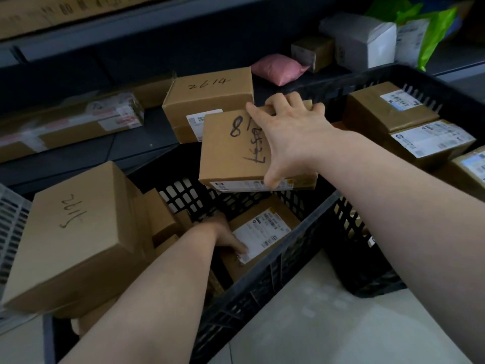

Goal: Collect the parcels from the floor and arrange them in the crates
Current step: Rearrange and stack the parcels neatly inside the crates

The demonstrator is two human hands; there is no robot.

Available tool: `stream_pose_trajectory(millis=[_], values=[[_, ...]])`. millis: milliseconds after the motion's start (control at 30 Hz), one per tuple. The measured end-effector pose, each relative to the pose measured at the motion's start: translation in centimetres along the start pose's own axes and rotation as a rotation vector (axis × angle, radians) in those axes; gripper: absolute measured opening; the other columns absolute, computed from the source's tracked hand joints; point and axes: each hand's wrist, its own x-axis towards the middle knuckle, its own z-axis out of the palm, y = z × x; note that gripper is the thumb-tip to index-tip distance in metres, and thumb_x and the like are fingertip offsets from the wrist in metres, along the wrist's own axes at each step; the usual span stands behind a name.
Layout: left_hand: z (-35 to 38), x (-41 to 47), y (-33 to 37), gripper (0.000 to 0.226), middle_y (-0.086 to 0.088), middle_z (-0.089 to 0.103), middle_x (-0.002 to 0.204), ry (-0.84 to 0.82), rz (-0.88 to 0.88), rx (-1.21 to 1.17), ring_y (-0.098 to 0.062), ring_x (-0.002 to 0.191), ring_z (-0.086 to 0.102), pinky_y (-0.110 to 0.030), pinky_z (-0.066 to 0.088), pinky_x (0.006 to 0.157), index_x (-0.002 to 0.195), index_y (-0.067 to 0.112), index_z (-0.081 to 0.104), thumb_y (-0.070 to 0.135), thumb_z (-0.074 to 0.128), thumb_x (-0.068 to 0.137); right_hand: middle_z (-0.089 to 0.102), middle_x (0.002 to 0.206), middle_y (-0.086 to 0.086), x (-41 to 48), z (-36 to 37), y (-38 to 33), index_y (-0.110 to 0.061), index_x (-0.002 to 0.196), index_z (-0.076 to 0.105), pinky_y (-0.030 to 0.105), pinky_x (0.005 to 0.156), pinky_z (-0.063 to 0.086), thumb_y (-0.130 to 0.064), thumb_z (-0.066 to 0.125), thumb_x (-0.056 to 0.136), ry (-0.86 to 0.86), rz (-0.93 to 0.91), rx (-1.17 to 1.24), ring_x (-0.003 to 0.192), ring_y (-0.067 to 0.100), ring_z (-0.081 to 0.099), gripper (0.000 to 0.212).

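The right hand (294, 135) grips a brown cardboard box (233, 153) with black handwriting on its top, fingers curled over the far edge and thumb pressed to the near edge, holding it tilted in the air above the far end of the black crate (262, 290). The left hand (225, 236) reaches down inside that crate and rests on a parcel with a white shipping label (262, 232). One digit lies flat across the label, but I cannot tell whether the hand is gripping the parcel or only touching it. At the crate's left end a large handwritten box (73, 232) sits high, propped on smaller cartons (160, 216). Just beside the crate's right end stands a second black crate (367, 258) holding labelled parcels (430, 140) packed side by side. Beyond the crate's far end, on a dark shelf (147, 143), sit a box marked 2614 (210, 101), a long flat taped carton (70, 122) and a pink pouch (279, 69). Farther back are a white box (362, 40) and a green bag (435, 30). Pale floor (315, 324) shows on the crate's near side.
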Motion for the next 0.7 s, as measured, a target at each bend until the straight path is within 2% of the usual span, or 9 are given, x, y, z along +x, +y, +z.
stream_pose_trajectory(millis=[100,167,233,333,400,467,533,633,700], values=[[-0.2,0.5,0.2,0.103,-0.006,0.048,0.146,-0.033,0.028,-0.339,-0.026,0.128,0.049,-0.038,0.043,0.105,0.147,0.020,0.040,0.052,0.087,0.061,0.023,0.144,0.010,0.2,0.2,-0.2,-0.030,0.153,0.000,0.061,0.102,0.030,-0.059,0.081,0.045,0.003,-0.008,-0.011,0.131,0.033,0.024,0.138],[-0.5,1.1,0.2,0.087,-0.007,0.056,0.137,0.033,0.044,-0.546,-0.023,0.108,0.060,-0.034,0.047,0.097,0.142,0.020,0.047,0.057,0.078,0.070,0.022,0.145,0.010,0.3,0.4,-0.4,-0.031,0.152,0.000,0.061,0.101,0.030,-0.059,0.081,0.044,0.005,-0.014,-0.014,0.131,0.034,0.024,0.138],[-1.3,1.3,0.2,0.075,-0.007,0.059,0.133,0.024,0.038,-0.696,-0.017,0.087,0.059,-0.033,0.050,0.093,0.138,0.020,0.050,0.061,0.069,0.078,0.022,0.145,0.011,0.4,0.7,-0.7,-0.032,0.152,0.001,0.061,0.101,0.031,-0.060,0.081,0.043,0.012,-0.020,-0.013,0.131,0.034,0.024,0.138],[-2.6,0.2,0.7,0.085,0.004,0.065,0.114,-0.134,0.031,-0.614,-0.014,0.087,0.061,-0.030,0.052,0.071,0.118,0.035,0.058,0.080,0.075,0.048,0.022,0.144,0.010,0.6,1.1,-1.5,-0.033,0.152,0.000,0.061,0.102,0.031,-0.060,0.080,0.044,0.007,-0.035,0.003,0.131,0.034,0.024,0.137],[-3.1,-0.7,0.8,0.089,0.010,0.060,0.095,-0.200,0.009,-0.469,-0.011,0.080,0.056,-0.027,0.042,0.058,0.097,0.040,0.054,0.086,0.076,0.023,0.022,0.144,0.010,0.7,1.3,-1.7,-0.033,0.152,-0.001,0.061,0.102,0.031,-0.061,0.080,0.044,0.007,-0.035,0.024,0.131,0.033,0.024,0.137],[-3.1,-1.2,0.5,0.101,0.009,0.058,0.092,-0.297,0.034,-0.354,-0.011,0.080,0.055,-0.027,0.041,0.061,0.105,0.038,0.053,0.087,0.075,0.019,0.022,0.145,0.009,0.7,1.2,-1.7,-0.033,0.152,-0.001,0.062,0.103,0.031,-0.062,0.079,0.044,0.019,-0.015,0.065,0.131,0.033,0.024,0.138],[-2.7,-0.6,0.0,0.113,0.002,0.069,0.100,-0.333,0.064,-0.415,-0.016,0.088,0.067,-0.028,0.050,0.069,0.121,0.029,0.059,0.085,0.077,0.024,0.022,0.146,0.009,0.7,1.0,-1.5,-0.033,0.152,-0.001,0.061,0.103,0.031,-0.063,0.079,0.044,0.037,0.011,0.103,0.131,0.033,0.024,0.138],[-2.6,-0.8,-0.2,0.106,-0.001,0.077,0.100,-0.385,0.077,-0.511,-0.019,0.088,0.074,-0.032,0.059,0.073,0.120,0.027,0.064,0.073,0.088,0.027,0.022,0.146,0.008,0.7,0.9,-1.4,-0.031,0.153,0.000,0.060,0.103,0.031,-0.063,0.079,0.043,0.048,0.021,0.105,0.131,0.034,0.024,0.139],[-2.6,-1.1,-0.1,0.120,-0.004,0.070,0.121,-0.368,0.060,-0.416,-0.021,0.109,0.068,-0.038,0.054,0.091,0.134,0.022,0.055,0.060,0.094,0.028,0.023,0.145,0.009,0.6,0.9,-1.6,-0.032,0.153,0.000,0.059,0.102,0.031,-0.063,0.079,0.044,0.042,0.014,0.091,0.131,0.034,0.024,0.138]])
